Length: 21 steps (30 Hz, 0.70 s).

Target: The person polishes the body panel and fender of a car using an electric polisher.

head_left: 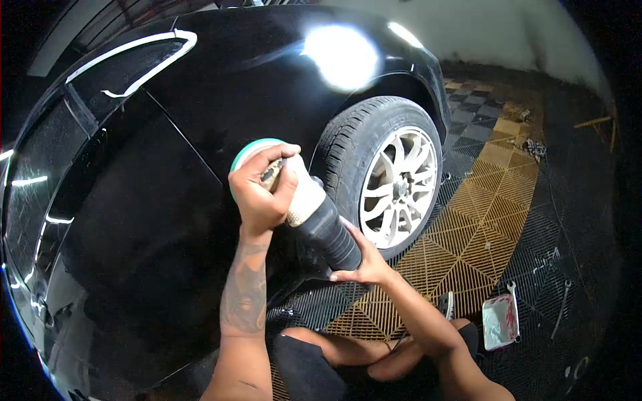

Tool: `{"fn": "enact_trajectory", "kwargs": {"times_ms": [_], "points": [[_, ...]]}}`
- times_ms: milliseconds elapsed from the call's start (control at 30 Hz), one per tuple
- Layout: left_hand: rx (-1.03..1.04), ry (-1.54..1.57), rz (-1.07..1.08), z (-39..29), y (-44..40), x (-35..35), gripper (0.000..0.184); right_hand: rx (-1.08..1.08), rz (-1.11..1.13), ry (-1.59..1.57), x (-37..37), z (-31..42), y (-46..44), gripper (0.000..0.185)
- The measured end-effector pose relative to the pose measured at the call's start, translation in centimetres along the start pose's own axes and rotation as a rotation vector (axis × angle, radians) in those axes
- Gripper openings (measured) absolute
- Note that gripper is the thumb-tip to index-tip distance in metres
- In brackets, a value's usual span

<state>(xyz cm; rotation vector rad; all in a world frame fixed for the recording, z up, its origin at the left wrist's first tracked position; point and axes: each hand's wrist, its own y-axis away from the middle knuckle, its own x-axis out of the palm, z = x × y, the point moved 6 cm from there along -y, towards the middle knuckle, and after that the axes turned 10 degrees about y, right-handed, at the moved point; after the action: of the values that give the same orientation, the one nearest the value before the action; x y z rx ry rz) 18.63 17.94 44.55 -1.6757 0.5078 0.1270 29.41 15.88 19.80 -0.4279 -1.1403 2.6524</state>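
Note:
A car polisher (324,230) with a white head and a black ribbed body is held in both hands. My left hand (264,190) wraps round the front grip near the head. Farther back, my right hand (366,259) is closed round the black rear body. The polisher's green-edged pad (257,148) is at the black car panel (194,200), just behind the front wheel; its face is hidden, so contact cannot be seen fully. A bright light reflects off the fender (281,73) above.
The front wheel (401,187) with white spokes stands right of the polisher. White tape (127,47) edges a window. On the yellow and black grid floor (461,234) are a white tray (498,324), a wrench (513,301) and another long tool (562,307). My bent legs are below.

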Motion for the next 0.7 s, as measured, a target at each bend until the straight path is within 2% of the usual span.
{"fn": "enact_trajectory", "kwargs": {"times_ms": [133, 200, 400, 433, 533, 567, 600, 633, 700], "points": [[-0.007, -0.071, -0.029, -0.3, 2.7, -0.2, 0.021, -0.093, -0.257, 0.360, -0.1, 3.9, -0.6, 0.110], [0.021, -0.107, -0.020, -0.4, 4.3, 0.0, 0.021, 0.019, -0.203, 0.298, 0.4, 4.3, -0.8, 0.109], [0.040, -0.136, -0.058, -0.6, 8.3, 0.2, 0.024, 0.008, -0.188, 0.316, 1.7, 3.2, 0.1, 0.112], [0.049, -0.120, -0.049, -0.3, 8.0, 0.4, 0.024, -0.037, -0.234, 0.337, 1.4, 3.5, -0.1, 0.106], [-0.027, -0.127, 0.011, 0.1, 6.3, 1.6, 0.024, -0.078, -0.298, 0.274, 0.3, 3.8, -0.9, 0.103], [0.013, -0.141, 0.086, -0.9, 4.9, 2.1, 0.024, 0.020, -0.275, 0.199, 0.1, 3.6, -1.1, 0.101], [-0.065, -0.119, 0.095, -1.4, 4.3, 2.0, 0.025, 0.009, -0.274, 0.227, -0.1, 3.8, -1.5, 0.102], [0.151, -0.173, 0.082, -3.1, 3.1, 0.5, 0.026, 0.006, -0.280, 0.232, -0.4, 4.0, -1.8, 0.102], [0.281, 0.056, -0.175, -7.4, 0.8, -4.3, 0.070, -0.012, -0.284, 0.271, -1.3, 4.4, -2.6, 0.102]]}}
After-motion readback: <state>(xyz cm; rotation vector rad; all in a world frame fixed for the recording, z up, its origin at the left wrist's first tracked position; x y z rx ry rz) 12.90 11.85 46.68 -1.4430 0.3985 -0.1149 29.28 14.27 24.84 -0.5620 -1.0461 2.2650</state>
